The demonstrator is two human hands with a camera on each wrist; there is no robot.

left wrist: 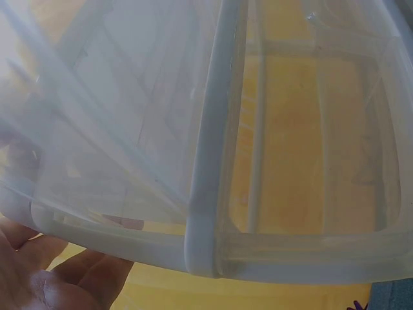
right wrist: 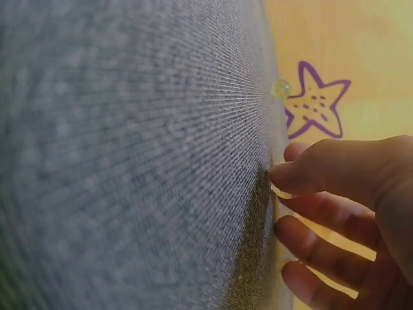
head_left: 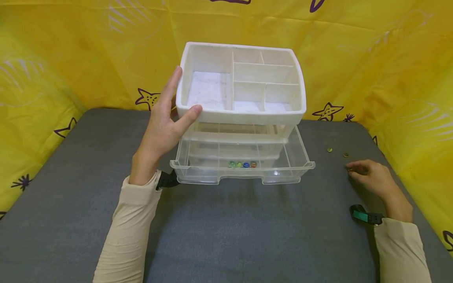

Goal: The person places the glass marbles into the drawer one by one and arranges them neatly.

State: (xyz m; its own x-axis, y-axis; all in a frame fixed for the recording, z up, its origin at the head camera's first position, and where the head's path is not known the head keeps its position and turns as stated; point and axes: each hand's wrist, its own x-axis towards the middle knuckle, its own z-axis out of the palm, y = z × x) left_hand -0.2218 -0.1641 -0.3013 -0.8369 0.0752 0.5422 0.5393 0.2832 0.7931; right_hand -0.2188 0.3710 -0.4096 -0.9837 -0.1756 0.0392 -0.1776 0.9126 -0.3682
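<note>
A white plastic drawer organizer [head_left: 244,117] stands in the middle of the table, its divided top tray facing up. My left hand [head_left: 161,124] grips its upper left side, thumb over the front rim; part of the fingers is hidden behind the wall. Below, a clear drawer [head_left: 205,175] is pulled out, with several coloured marbles [head_left: 246,165] in a row inside. Far to the right, my right hand [head_left: 375,181] pinches a yellowish marble [right wrist: 282,193] between thumb and fingers at the tabletop. Just beyond it lie two greenish-yellow marbles [head_left: 329,149], one of them nearer the hand.
A dark grey cloth covers the table [head_left: 247,236]. Yellow patterned fabric [head_left: 354,59] hangs behind it and along both sides. The pulled-out drawer juts forward past the organizer's body, between the two arms.
</note>
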